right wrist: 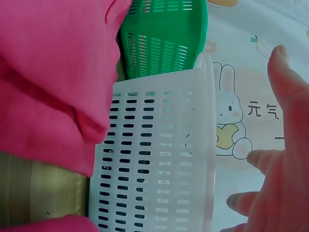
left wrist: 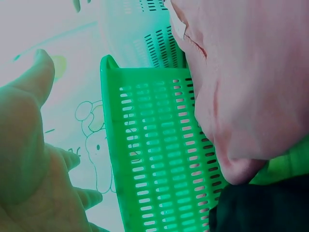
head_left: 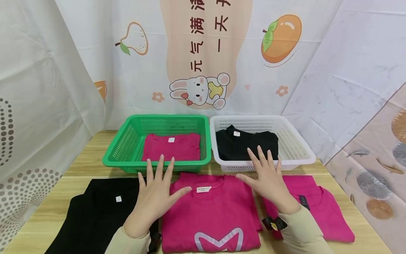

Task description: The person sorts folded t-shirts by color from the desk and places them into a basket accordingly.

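Note:
Fingers spread, my left hand [head_left: 155,195] hovers between the folded black shirt [head_left: 92,215] on the left and the middle pink shirt [head_left: 210,211]. My right hand [head_left: 268,180], also spread and holding nothing, is in front of the white basket [head_left: 298,141], between the middle pink shirt and another folded pink shirt [head_left: 330,211] at the right. A folded pink shirt [head_left: 171,150] lies in the green basket [head_left: 120,148]. Inside the white basket is a folded black shirt [head_left: 244,143]. In the wrist views, the left hand [left wrist: 24,145] and right hand [right wrist: 285,154] show stretched fingers beside the baskets.
The wooden table [head_left: 79,165] carries both baskets side by side at its back edge. Behind them hangs a printed curtain [head_left: 136,88]; patterned cloth [head_left: 364,169] borders the right side and dotted cloth [head_left: 31,158] the left.

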Tool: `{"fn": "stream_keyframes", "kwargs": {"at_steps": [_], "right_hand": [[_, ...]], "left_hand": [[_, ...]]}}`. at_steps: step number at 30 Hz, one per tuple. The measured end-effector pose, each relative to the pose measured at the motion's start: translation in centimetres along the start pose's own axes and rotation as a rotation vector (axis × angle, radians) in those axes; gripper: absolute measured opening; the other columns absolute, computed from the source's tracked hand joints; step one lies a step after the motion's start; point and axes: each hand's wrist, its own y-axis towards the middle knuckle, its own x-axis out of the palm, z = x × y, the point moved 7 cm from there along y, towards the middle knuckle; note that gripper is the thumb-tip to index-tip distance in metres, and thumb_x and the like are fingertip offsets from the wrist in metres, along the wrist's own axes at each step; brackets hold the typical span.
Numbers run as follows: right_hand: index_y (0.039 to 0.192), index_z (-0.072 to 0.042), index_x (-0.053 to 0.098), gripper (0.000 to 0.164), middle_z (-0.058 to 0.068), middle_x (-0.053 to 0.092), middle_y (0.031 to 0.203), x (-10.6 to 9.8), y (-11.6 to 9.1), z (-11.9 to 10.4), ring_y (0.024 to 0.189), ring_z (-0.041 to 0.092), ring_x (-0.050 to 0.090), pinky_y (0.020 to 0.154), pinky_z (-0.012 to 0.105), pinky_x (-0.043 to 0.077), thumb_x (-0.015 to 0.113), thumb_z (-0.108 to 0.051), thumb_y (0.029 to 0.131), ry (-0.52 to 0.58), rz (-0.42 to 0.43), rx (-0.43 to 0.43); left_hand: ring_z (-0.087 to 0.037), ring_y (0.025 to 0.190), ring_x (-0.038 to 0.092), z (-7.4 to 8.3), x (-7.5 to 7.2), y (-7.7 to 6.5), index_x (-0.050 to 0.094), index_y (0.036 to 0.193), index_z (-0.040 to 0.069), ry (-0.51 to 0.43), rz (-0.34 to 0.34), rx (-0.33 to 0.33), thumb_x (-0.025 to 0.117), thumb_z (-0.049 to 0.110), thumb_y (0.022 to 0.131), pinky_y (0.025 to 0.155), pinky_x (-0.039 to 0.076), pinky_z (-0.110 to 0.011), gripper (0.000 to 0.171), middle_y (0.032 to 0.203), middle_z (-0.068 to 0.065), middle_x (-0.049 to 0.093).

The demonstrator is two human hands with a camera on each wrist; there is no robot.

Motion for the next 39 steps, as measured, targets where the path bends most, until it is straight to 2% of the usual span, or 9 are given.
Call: {"fn": "stream_keyframes", "kwargs": {"at_steps": [10, 16, 23, 27, 31, 34, 39], "right_hand": [[0.160, -0.017, 0.013, 0.092, 0.021, 0.006, 0.166, 0.0, -1.4, 0.3, 0.149, 0.052, -0.002, 0.110, 0.077, -0.001, 0.067, -0.041, 0.090, 0.263, -0.013, -0.036], [0.161, -0.018, 0.005, 0.093, 0.019, 0.000, 0.166, 0.4, -2.6, 0.5, 0.149, 0.049, -0.004, 0.106, 0.080, 0.013, 0.066, -0.035, 0.092, 0.373, -0.054, -0.034], [0.161, -0.019, 0.001, 0.092, 0.020, -0.002, 0.165, 0.8, -3.8, 0.4, 0.149, 0.049, 0.001, 0.105, 0.079, 0.019, 0.064, -0.027, 0.094, 0.484, -0.060, -0.060], [0.161, -0.015, 0.000, 0.092, 0.021, -0.002, 0.165, 1.4, -4.4, 0.4, 0.148, 0.049, 0.004, 0.107, 0.077, 0.019, 0.063, -0.024, 0.095, 0.537, -0.078, -0.067], [0.160, -0.011, 0.003, 0.092, 0.020, -0.001, 0.166, 2.1, -4.6, 0.4, 0.149, 0.049, 0.005, 0.108, 0.076, 0.021, 0.065, -0.026, 0.094, 0.548, -0.089, -0.064], [0.160, -0.011, 0.003, 0.093, 0.019, -0.001, 0.166, 2.6, -4.8, 0.5, 0.149, 0.049, 0.006, 0.108, 0.076, 0.021, 0.065, -0.028, 0.093, 0.557, -0.109, -0.046], [0.160, -0.014, 0.002, 0.092, 0.019, 0.001, 0.166, 3.5, -4.9, 0.8, 0.149, 0.049, 0.007, 0.108, 0.075, 0.022, 0.063, -0.029, 0.095, 0.606, -0.168, 0.012]], "left_hand": [[-0.053, 0.149, -0.002, 0.5, 0.6, -0.8, 0.008, 0.161, 0.022, -0.100, -0.056, 0.008, 0.052, 0.077, 0.084, 0.111, 0.012, -0.076, 0.104, 0.167, -0.015, 0.007], [-0.052, 0.149, -0.001, 1.0, 1.0, -1.3, 0.007, 0.161, 0.021, -0.187, -0.092, 0.003, 0.056, 0.071, 0.086, 0.112, 0.015, -0.074, 0.102, 0.167, -0.014, 0.006], [-0.047, 0.151, 0.000, 0.7, 2.0, -2.0, 0.003, 0.161, 0.024, -0.332, -0.152, -0.043, 0.053, 0.073, 0.086, 0.101, 0.036, -0.073, 0.103, 0.168, -0.008, 0.000], [-0.045, 0.152, 0.000, 0.5, 2.8, -2.4, 0.002, 0.161, 0.023, -0.402, -0.194, -0.070, 0.056, 0.069, 0.088, 0.102, 0.034, -0.075, 0.102, 0.168, -0.009, 0.001], [-0.045, 0.152, 0.000, 0.4, 3.5, -2.5, 0.000, 0.161, 0.023, -0.463, -0.226, -0.083, 0.057, 0.066, 0.089, 0.106, 0.026, -0.076, 0.101, 0.168, -0.010, 0.000], [-0.045, 0.152, 0.003, 0.4, 3.8, -2.5, -0.001, 0.161, 0.023, -0.489, -0.235, -0.090, 0.057, 0.065, 0.090, 0.109, 0.021, -0.076, 0.101, 0.168, -0.010, 0.000], [-0.047, 0.150, 0.009, 0.6, 3.9, -2.4, 0.002, 0.161, 0.020, -0.509, -0.222, -0.076, 0.057, 0.062, 0.091, 0.108, 0.021, -0.076, 0.099, 0.167, -0.013, 0.003]]}}
